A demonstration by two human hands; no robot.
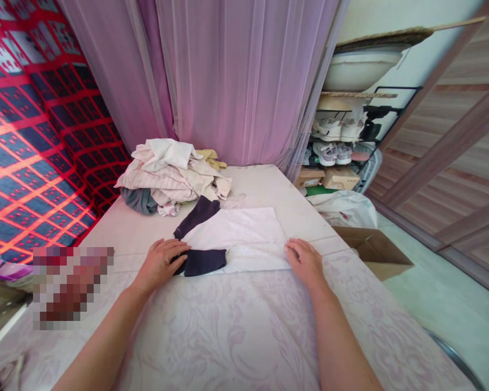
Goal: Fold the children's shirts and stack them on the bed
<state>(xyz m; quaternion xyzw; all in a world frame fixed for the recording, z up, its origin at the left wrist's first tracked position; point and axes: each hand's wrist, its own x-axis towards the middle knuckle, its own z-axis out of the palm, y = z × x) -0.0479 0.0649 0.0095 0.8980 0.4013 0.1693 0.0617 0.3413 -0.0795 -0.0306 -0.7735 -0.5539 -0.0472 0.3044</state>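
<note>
Already, the dark near sleeve is lying folded over the body of the white shirt, which is spreading sideways on the patterned sheet, while the far sleeve is sticking out towards 11 o'clock. The left hand is touching its 9 o'clock end, the right hand its 3 o'clock edge; whether either is pinching cloth, I cannot tell. Beyond, a rumpled clothes pile is sitting unfolded at 11. Outward, a cardboard box is standing open at 3, and a shoe rack is holding sneakers at 1.
</note>
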